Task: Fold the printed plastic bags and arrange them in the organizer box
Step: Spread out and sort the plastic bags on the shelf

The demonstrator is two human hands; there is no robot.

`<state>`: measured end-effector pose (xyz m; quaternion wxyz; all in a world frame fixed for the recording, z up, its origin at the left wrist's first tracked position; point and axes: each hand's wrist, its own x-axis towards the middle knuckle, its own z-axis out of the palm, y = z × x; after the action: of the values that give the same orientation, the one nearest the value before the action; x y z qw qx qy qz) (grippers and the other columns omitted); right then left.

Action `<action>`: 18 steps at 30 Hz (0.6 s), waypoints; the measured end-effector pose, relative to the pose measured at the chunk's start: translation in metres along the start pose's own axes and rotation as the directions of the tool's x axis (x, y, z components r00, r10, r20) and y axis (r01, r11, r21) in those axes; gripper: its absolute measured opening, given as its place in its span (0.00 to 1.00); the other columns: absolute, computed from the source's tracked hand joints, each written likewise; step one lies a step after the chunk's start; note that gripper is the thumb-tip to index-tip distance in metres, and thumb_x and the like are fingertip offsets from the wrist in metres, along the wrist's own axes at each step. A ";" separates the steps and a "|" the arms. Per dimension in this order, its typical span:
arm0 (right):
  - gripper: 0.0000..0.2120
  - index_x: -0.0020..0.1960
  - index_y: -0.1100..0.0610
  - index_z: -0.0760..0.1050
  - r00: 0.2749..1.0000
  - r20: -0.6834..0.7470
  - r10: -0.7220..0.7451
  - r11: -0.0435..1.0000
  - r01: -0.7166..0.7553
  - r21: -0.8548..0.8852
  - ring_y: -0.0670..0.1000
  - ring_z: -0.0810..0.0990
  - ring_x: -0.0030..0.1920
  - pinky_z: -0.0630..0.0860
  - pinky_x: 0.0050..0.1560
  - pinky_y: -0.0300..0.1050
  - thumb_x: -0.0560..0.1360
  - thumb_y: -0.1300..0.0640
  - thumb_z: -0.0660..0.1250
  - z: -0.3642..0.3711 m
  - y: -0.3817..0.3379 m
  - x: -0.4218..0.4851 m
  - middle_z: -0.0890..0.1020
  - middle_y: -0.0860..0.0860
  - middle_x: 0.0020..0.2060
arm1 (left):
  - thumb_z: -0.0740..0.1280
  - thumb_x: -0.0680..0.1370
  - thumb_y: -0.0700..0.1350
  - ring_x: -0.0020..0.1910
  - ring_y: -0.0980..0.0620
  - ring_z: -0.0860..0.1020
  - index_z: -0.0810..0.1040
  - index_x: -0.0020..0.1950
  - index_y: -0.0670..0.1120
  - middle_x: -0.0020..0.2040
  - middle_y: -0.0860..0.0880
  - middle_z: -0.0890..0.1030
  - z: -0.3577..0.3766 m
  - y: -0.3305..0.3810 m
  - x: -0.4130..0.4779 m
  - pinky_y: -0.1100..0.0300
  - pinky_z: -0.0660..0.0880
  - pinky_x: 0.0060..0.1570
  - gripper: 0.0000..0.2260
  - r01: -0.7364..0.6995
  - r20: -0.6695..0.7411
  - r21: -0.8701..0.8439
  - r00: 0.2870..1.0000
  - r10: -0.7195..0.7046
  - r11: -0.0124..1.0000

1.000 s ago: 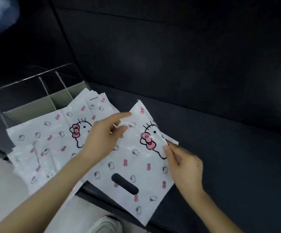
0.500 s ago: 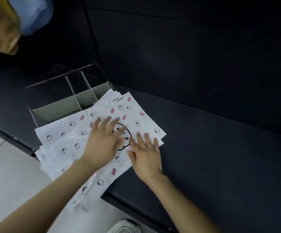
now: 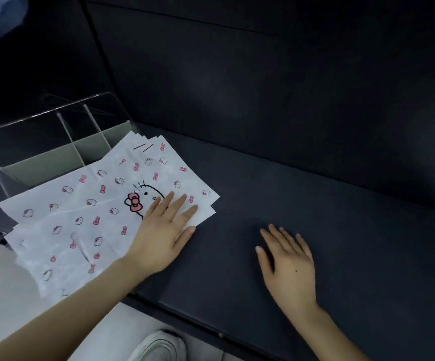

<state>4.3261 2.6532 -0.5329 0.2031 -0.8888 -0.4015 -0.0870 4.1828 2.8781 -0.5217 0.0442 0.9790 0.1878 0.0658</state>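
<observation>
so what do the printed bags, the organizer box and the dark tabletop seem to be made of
White cartoon-printed bags: thin plastic film, semi-matte, judging by soft creases and faint sheen. Clear divided organizer box: probably acrylic, glossy; see-through walls with bright edges, grey-green base. Dark flat tabletop: matte, no glare; possibly a leatherette or rubber mat, unclear.

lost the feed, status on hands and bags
Left hand flat on the bag stack. Right hand flat on the table, empty. Box behind the stack, no bags visible inside.
</observation>
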 end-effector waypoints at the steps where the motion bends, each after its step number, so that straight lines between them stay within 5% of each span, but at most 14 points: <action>1: 0.20 0.56 0.59 0.81 0.999 -0.016 0.050 0.999 -0.051 -0.019 0.55 0.82 0.56 0.72 0.63 0.56 0.77 0.49 0.56 -0.009 0.013 -0.006 0.82 0.55 0.56 | 0.47 0.83 0.56 0.68 0.37 0.70 0.76 0.67 0.47 0.67 0.41 0.74 0.002 0.012 0.004 0.45 0.60 0.69 0.25 -0.038 0.021 0.011 0.999 0.038 0.999; 6: 0.23 0.54 0.63 0.81 0.952 -0.009 0.307 0.944 -0.306 -0.124 0.58 0.83 0.52 0.77 0.56 0.60 0.76 0.48 0.56 -0.049 0.078 -0.034 0.83 0.59 0.52 | 0.42 0.83 0.57 0.63 0.35 0.74 0.80 0.61 0.46 0.63 0.39 0.77 0.012 0.057 0.024 0.40 0.65 0.67 0.29 -0.105 0.107 0.063 0.989 0.098 0.992; 12: 0.25 0.54 0.63 0.81 0.879 0.241 0.411 0.894 -0.337 -0.296 0.65 0.81 0.55 0.78 0.51 0.63 0.77 0.44 0.57 -0.057 0.091 -0.059 0.81 0.63 0.55 | 0.53 0.76 0.55 0.59 0.30 0.74 0.80 0.57 0.39 0.60 0.32 0.76 -0.011 -0.001 0.007 0.33 0.68 0.59 0.25 0.195 0.018 0.082 0.980 -0.197 0.977; 15: 0.37 0.54 0.64 0.81 0.884 0.321 0.341 0.918 -0.239 -0.316 0.66 0.81 0.53 0.78 0.49 0.62 0.81 0.42 0.39 -0.050 0.068 -0.058 0.81 0.65 0.54 | 0.48 0.79 0.62 0.73 0.33 0.57 0.66 0.74 0.47 0.74 0.36 0.61 -0.025 -0.051 -0.015 0.37 0.54 0.69 0.30 0.403 0.196 0.182 0.879 -0.435 0.897; 18: 0.30 0.55 0.63 0.81 0.902 0.353 0.247 0.953 -0.160 -0.259 0.62 0.83 0.50 0.81 0.46 0.59 0.78 0.44 0.48 -0.042 0.027 -0.043 0.83 0.60 0.51 | 0.36 0.73 0.71 0.77 0.38 0.45 0.45 0.79 0.57 0.79 0.42 0.46 -0.020 -0.075 -0.039 0.42 0.52 0.72 0.37 0.481 0.330 0.251 0.773 -0.542 0.840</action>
<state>4.3183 2.5901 -0.5167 0.0278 -0.9430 -0.3253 0.0645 4.1167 2.9343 -0.5151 0.0221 0.8840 0.4393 -0.1583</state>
